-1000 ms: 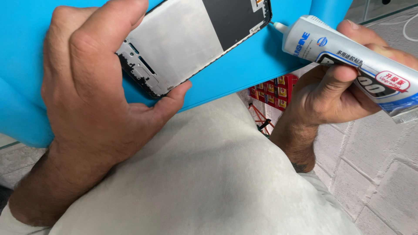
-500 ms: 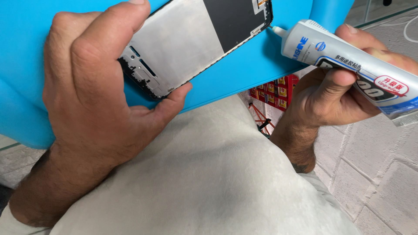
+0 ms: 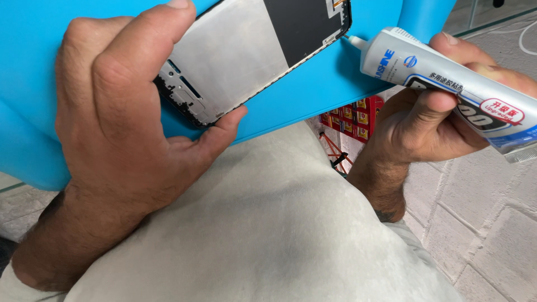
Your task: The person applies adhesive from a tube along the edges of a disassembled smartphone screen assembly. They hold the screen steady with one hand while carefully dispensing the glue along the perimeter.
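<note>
Since the earlier frame our right hand, gripping the glue tube, has slid its nozzle onto the phone frame corner. Our left hand clamps that frame; oversqueezing could smear the blue mat.

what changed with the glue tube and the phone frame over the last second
The right hand slid the glue tube a little to the left, so its nozzle tip now touches the corner edge of the phone frame. The left hand kept its grip on the frame's lower end, pressed on the blue mat. Nothing was picked up or let go.
</note>
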